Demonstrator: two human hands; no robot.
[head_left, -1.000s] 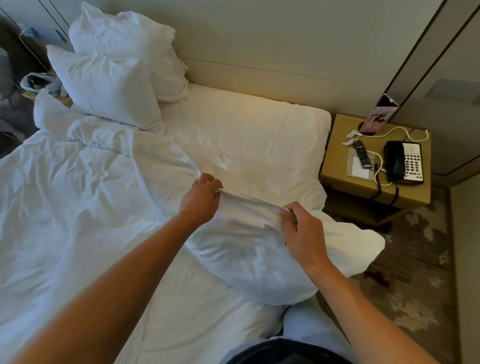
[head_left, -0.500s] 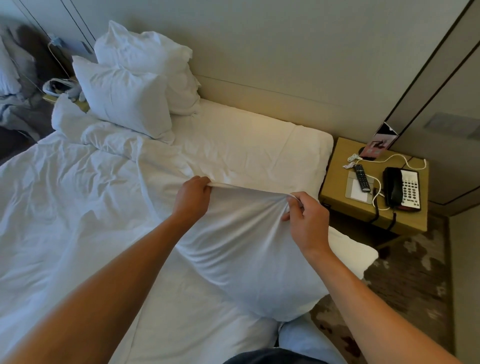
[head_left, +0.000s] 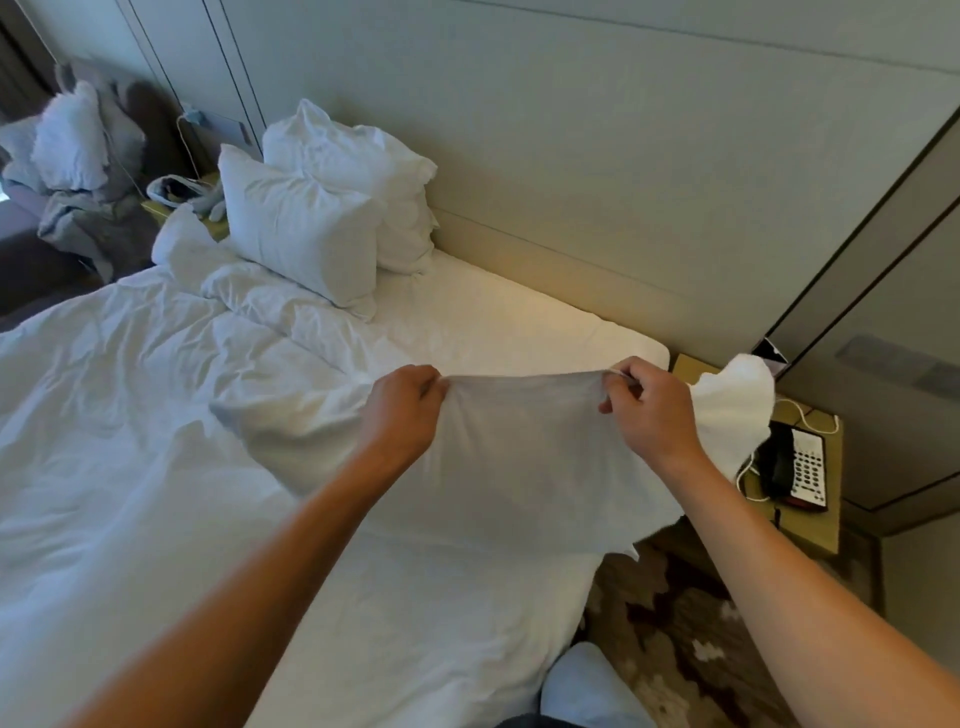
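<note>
bed (head_left: 130, 467): lying below both hands | pillow (head_left: 519, 467): hanging under the hands, being lifted higher than a second ago, top edge getting pulled tight | left hand (head_left: 405, 410): pinching the edge's left corner | right hand (head_left: 649, 410): pinching the right corner, moving wider | meaning: probably shaking the pillow down into its case

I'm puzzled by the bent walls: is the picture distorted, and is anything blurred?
Head view: wide lens bows the wall lines; head view: the pillowcase corner past the right hand looks smeared; head view: warm light pools on the bed.
</note>
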